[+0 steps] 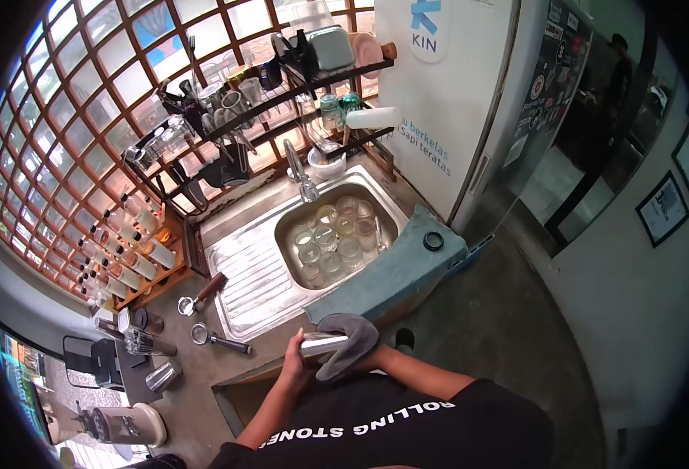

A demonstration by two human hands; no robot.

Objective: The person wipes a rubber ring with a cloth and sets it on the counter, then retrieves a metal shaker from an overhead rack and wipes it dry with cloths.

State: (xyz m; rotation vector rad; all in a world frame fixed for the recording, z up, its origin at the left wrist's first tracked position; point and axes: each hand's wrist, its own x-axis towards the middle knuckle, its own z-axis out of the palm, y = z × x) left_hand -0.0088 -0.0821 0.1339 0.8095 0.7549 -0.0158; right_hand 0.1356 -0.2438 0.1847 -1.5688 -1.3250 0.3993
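My left hand (294,358) is closed around one end of a shiny metal cylinder (323,345), which looks like a steel cup; its mouth does not show. A grey cloth (352,344) wraps over the other end of the metal piece. My right hand (372,358) is mostly hidden behind that cloth and grips it. Both hands are close together in front of my black shirt, just before the counter edge.
A steel sink (282,258) ahead holds several glasses (329,238) under a tap (304,184). A blue-green cloth (391,262) drapes its front edge, bearing a black ring (433,241). Two portafilters (219,339) and a metal tumbler (163,377) lie left. A fridge (446,86) stands right.
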